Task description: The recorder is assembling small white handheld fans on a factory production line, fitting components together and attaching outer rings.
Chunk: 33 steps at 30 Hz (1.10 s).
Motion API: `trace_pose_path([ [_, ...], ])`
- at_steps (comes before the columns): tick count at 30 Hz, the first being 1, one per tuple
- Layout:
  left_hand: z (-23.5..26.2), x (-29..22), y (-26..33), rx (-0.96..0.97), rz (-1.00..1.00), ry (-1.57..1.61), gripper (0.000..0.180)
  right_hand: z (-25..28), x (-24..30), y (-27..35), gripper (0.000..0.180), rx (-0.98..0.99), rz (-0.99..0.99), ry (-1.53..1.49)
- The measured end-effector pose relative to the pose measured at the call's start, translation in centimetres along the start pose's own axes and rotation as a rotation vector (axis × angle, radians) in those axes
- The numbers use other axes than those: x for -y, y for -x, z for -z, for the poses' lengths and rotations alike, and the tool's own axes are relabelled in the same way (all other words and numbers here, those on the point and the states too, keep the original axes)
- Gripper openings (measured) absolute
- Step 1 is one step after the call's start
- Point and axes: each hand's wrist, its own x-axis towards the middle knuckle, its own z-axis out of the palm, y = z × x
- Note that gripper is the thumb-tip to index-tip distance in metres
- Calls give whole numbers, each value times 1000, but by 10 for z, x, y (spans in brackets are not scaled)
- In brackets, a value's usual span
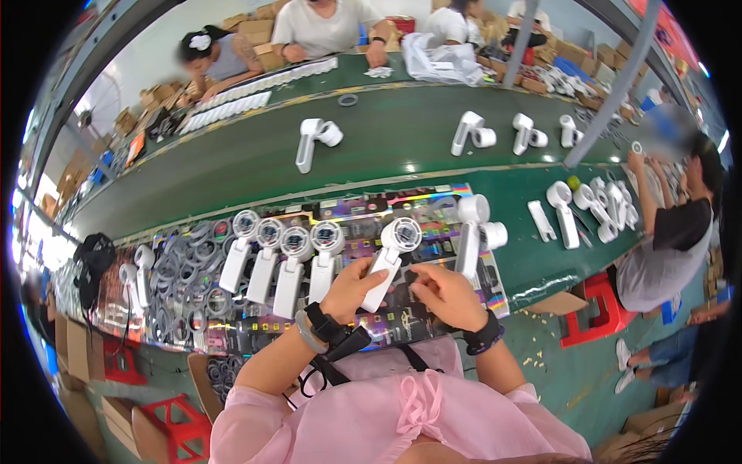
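My left hand [348, 291] is closed round the handle of a white handheld fan [384, 271]. The fan's round head tilts up and away, its dark inside parts showing. Just right of the handle is my right hand [448, 296], its fingers loosely bent and apart, with nothing visible in them. To the left, several similar white fans [288, 271] lie in a row with their round heads facing up. Right of the held fan, a white fan with a folded head [468, 234] rests on the patterned sheet [413, 313]. A heap of grey rings [185, 267] spreads farther left.
Beyond the bench runs a green conveyor belt [386, 139] carrying several white fans [317, 141]. More fans [603, 205] lie at the right, near a seated co-worker [672, 247]. Other people work across the belt. Red stools [599, 309] and metal posts [614, 85] stand around.
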Motion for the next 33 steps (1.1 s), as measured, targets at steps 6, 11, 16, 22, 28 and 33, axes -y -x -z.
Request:
trace_pose_path([
  [6,47,-37,63,-89,-175,-54,45,-3,-20,11,29,225,23,46],
  [11,121,-76,134,-413,-297,-15,42,-4,0,13,21,157,10,121],
  [16,265,-66,205,-883,-409,-167,36,-12,5,7,21,184,63,162],
  [22,437,-36,257,-1252,-375,-233,42,-17,8,6,20,165,36,251],
  [28,492,-18,270,-1310,-390,-253,48,-25,8,5,17,125,5,280],
  [33,507,-16,252,-1322,-280,-653,41,-25,5,4,16,131,-61,287],
])
